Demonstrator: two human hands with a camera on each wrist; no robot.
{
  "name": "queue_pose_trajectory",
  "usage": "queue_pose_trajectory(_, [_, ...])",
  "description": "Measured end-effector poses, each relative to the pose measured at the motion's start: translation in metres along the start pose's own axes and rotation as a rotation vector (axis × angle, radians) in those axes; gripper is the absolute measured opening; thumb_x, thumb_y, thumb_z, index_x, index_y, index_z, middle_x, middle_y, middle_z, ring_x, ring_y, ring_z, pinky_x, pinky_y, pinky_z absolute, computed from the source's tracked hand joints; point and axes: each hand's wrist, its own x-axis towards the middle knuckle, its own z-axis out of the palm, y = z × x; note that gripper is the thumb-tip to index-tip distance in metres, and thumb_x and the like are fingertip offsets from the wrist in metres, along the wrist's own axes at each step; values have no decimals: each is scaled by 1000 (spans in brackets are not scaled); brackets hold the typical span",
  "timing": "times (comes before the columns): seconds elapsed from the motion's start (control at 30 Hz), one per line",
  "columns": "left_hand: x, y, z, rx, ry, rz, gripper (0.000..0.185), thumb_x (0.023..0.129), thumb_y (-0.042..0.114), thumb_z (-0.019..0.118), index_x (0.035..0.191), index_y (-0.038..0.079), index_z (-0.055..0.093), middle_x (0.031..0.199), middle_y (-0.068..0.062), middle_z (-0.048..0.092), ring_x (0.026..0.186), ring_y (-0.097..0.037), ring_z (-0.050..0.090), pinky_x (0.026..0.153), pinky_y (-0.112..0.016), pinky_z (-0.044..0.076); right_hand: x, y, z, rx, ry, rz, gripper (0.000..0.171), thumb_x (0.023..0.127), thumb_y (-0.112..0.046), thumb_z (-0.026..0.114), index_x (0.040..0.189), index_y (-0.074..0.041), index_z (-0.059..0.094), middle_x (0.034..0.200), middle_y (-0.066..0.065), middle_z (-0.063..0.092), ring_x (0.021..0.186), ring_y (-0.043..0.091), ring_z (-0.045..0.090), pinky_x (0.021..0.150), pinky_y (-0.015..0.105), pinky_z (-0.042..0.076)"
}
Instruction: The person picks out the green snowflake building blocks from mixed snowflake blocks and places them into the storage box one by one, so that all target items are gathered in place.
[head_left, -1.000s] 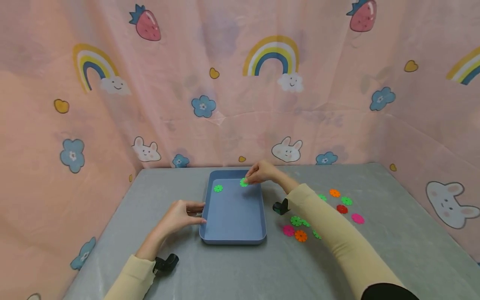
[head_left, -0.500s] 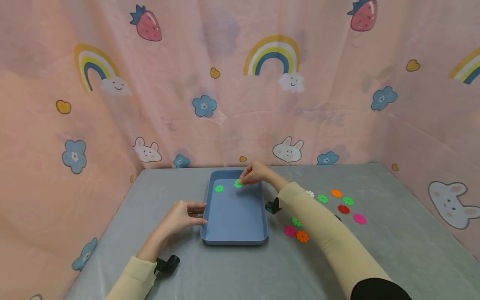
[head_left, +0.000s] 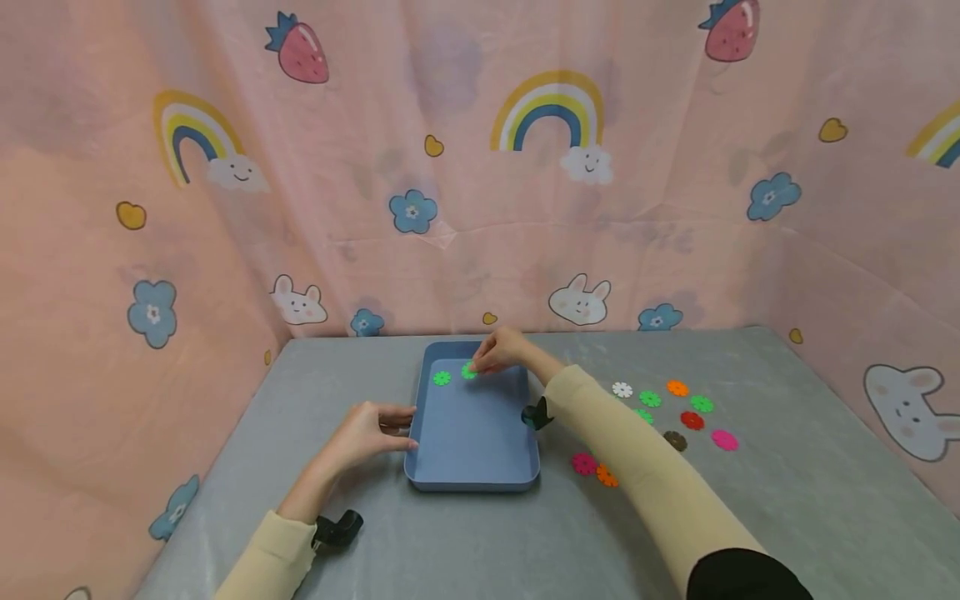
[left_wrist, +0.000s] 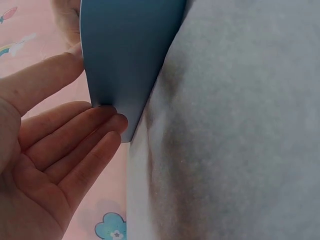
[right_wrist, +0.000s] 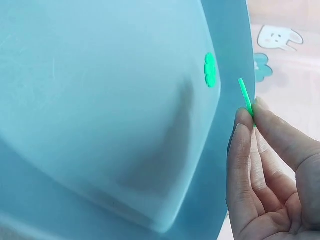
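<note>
While the long axis of a shallow, blue rectangular tray (head_left: 472, 437) runs away from the person on the grey tabletop (head_left: 360, 533), a flat, bright-green flower-shaped disc (right_wrist: 244, 92) is over its far end, right of a matching green disc (head_left: 442, 378) lying inside. Edge-on to the right wrist camera, the held disc slants, its free end leftward in the head view. The right hand (head_left: 501, 348) pinches it between thumb and fingertips; the left hand (head_left: 367, 435), fingers fairly straight, touches the tray's left side.
</note>
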Motion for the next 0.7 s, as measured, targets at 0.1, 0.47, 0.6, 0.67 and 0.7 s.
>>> queue_pose_trajectory(0.1, [0, -1, 0, -7, 2, -3, 58, 72, 23, 83, 122, 1, 64, 115, -15, 68, 100, -23, 68, 83, -36, 56, 3, 1, 3, 11, 8, 10, 18, 78, -18, 79, 85, -2, 73, 79, 5, 71, 66, 11, 66, 80, 36, 57])
queue_pose_trajectory(0.47, [0, 0, 0, -24, 5, -17, 57, 73, 21, 83, 122, 1, 64, 115, -15, 68, 101, -23, 68, 84, -36, 56, 8, 3, 12, 76, 11, 28, 17, 80, -9, 75, 91, 3, 71, 80, 8, 71, 66, 14, 67, 77, 34, 58])
queue_pose_trajectory(0.6, [0, 1, 0, -26, 3, -23, 57, 73, 21, 83, 122, 1, 63, 116, -15, 67, 101, -23, 68, 84, -37, 56, 9, 4, 16, 93, 25, 33, 17, 80, -7, 75, 92, 4, 71, 81, 10, 72, 68, 16, 69, 75, 33, 58])
queue_pose_trajectory(0.67, [-1, 1, 0, -29, 1, -24, 57, 73, 21, 83, 122, 1, 63, 116, -15, 67, 101, -24, 68, 84, -37, 56, 11, 4, 18, 100, 31, 34, 16, 79, -6, 75, 91, 4, 71, 81, 12, 72, 68, 16, 69, 74, 32, 58])
queue_pose_trajectory(0.7, [0, 1, 0, -30, 2, -25, 57, 73, 21, 83, 122, 1, 63, 116, -15, 67, 101, -24, 68, 84, -37, 56, 11, 4, 19, 101, 35, 34, 16, 79, -5, 75, 91, 4, 71, 82, 12, 72, 67, 16, 69, 73, 32, 58])
